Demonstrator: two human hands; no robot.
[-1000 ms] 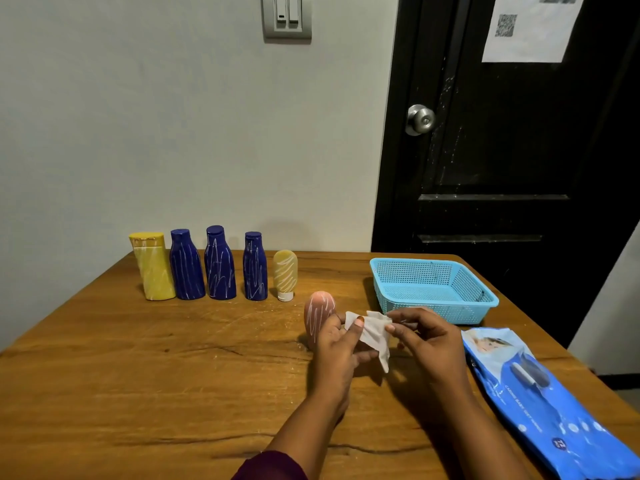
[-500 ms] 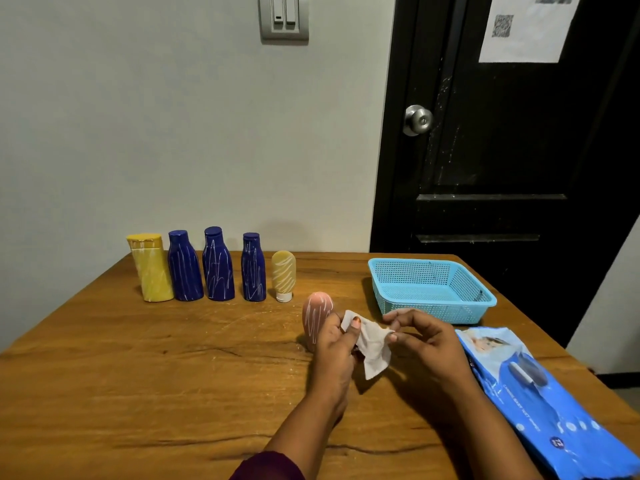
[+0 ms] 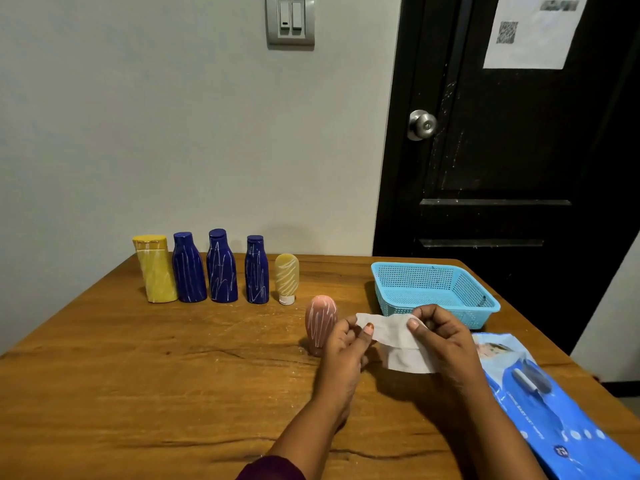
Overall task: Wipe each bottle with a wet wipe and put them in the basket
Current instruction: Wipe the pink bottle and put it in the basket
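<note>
**Wet wipe stretched between both hands, bottles waiting on the table**

Left hand [image 3: 344, 344] and right hand [image 3: 440, 336] raised just above the table [image 3: 138, 375], each grip pinched narrow on an upper corner of the white wet wipe [image 3: 398, 341], thumb on the near side. Sheet spread flat between them, lower edge hanging free, clear of the wood.

At 11 o'clock from the left hand, touching or just behind its knuckles: pink bottle [image 3: 320, 322], standing cap-down, streaked with white marks. Farther out at 10 o'clock, a row near the table's far edge against the wall: yellow bottle [image 3: 154, 270], three blue bottles [image 3: 188, 270] [image 3: 221, 268] [image 3: 256, 271], then a small tan bottle [image 3: 286, 278] on its white cap. All scribbled with white lines, standing close, narrow gaps between.

At 12 to 1 o'clock from the right hand: blue mesh basket [image 3: 485, 299], near rim just beyond the fingers, close to the table's right edge. At 4 o'clock: blue wipes pack [image 3: 554, 420], lying along the right edge, lower corner running out of frame.

Broad bare wood to the left and front of the hands.
</note>
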